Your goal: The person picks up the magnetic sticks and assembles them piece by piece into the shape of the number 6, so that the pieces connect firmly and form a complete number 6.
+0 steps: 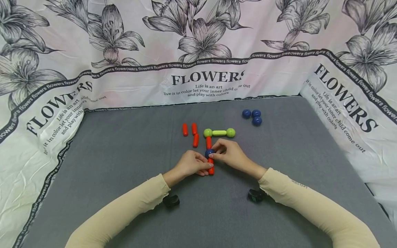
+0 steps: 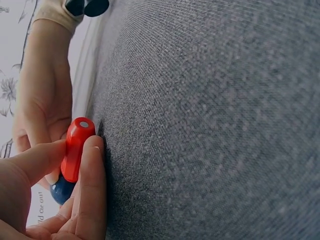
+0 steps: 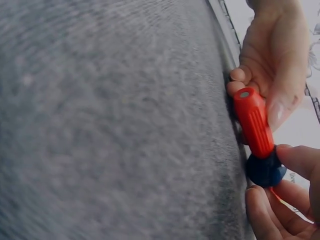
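Note:
My left hand (image 1: 191, 163) pinches a red rod (image 2: 75, 150) between thumb and fingers; a small metal disc shows in its near end. The rod's far end meets a dark blue ball (image 3: 265, 169), which my right hand (image 1: 231, 155) holds between thumb and fingers. Beyond the ball, a second red rod (image 1: 209, 142) runs up to a green ball (image 1: 207, 132). From that ball a green rod (image 1: 219, 132) extends right to another green ball (image 1: 231, 132). Together these pieces form one joined line with a bend at the top.
Left of the joined pieces lie three loose red rods (image 1: 194, 128). Three blue balls (image 1: 256, 113) sit together at the back right of the grey table (image 1: 130, 144). A flower-printed cloth (image 1: 130, 86) hangs behind and at both sides. Black wrist devices (image 1: 255, 195) show below the sleeves.

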Action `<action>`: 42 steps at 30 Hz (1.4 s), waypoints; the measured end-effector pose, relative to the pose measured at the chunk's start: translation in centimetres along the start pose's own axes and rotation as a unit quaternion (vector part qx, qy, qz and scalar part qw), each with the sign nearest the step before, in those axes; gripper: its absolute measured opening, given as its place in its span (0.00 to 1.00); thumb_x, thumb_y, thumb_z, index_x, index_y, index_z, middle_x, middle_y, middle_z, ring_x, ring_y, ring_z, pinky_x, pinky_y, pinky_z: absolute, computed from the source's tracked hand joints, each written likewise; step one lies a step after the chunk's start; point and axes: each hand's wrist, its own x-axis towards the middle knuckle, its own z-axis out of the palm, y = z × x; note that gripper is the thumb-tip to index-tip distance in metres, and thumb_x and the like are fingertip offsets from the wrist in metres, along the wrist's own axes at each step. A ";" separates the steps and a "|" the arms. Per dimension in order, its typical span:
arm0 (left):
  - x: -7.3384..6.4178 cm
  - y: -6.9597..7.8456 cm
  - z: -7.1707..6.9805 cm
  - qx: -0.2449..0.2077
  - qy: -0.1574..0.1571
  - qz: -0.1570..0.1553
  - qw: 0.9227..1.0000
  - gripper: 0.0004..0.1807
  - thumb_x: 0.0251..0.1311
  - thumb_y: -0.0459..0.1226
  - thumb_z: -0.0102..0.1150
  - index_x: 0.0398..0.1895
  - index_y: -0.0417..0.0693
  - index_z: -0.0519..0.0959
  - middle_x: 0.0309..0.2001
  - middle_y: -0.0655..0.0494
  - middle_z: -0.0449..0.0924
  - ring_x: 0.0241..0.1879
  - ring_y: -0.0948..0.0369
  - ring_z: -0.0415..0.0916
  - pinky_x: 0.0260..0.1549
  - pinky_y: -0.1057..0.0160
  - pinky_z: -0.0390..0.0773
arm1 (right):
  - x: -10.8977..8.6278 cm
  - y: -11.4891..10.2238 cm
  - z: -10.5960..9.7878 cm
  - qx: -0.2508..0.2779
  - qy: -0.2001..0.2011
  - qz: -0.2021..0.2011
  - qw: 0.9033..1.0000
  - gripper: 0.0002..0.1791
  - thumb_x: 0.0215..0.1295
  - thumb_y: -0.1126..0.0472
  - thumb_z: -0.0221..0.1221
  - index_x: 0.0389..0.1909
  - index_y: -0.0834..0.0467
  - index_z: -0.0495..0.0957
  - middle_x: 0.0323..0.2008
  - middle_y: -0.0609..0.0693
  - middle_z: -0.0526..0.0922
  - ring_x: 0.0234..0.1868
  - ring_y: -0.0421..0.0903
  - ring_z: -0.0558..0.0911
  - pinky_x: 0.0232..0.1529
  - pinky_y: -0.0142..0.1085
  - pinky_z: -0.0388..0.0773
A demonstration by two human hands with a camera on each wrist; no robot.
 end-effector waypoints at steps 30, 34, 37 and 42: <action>0.1 -0.6 0.1 -0.006 0.002 -0.005 1.000 0.13 0.56 0.37 0.71 0.38 0.36 0.83 0.29 0.43 0.88 0.23 0.63 0.84 0.28 0.62 0.86 | 2.8 7.8 -16.4 -0.035 0.210 0.091 0.973 0.27 0.62 0.44 0.65 0.55 0.58 0.80 0.38 0.29 0.80 0.36 0.24 0.79 0.40 0.23 0.73; 0.1 -0.6 0.1 -0.006 0.002 -0.006 1.000 0.13 0.56 0.37 0.71 0.38 0.37 0.83 0.30 0.43 0.88 0.23 0.63 0.84 0.28 0.62 0.86 | 2.2 9.0 -16.2 -0.030 0.182 0.115 0.976 0.29 0.61 0.43 0.66 0.55 0.59 0.79 0.38 0.30 0.81 0.33 0.24 0.80 0.37 0.24 0.77; 0.1 -0.5 0.1 -0.007 0.003 -0.006 1.000 0.12 0.56 0.37 0.71 0.38 0.37 0.83 0.29 0.43 0.88 0.23 0.63 0.84 0.28 0.62 0.86 | 2.1 9.3 -15.8 -0.042 0.177 0.120 0.976 0.29 0.60 0.41 0.67 0.52 0.58 0.80 0.37 0.33 0.81 0.32 0.24 0.79 0.35 0.24 0.77; -0.1 -0.4 0.1 -0.006 0.003 -0.007 1.000 0.12 0.56 0.37 0.71 0.38 0.37 0.83 0.29 0.44 0.88 0.23 0.63 0.84 0.28 0.62 0.86 | 2.1 9.3 -15.4 -0.070 0.183 0.131 0.972 0.28 0.58 0.40 0.68 0.49 0.57 0.81 0.34 0.31 0.80 0.31 0.24 0.77 0.34 0.24 0.73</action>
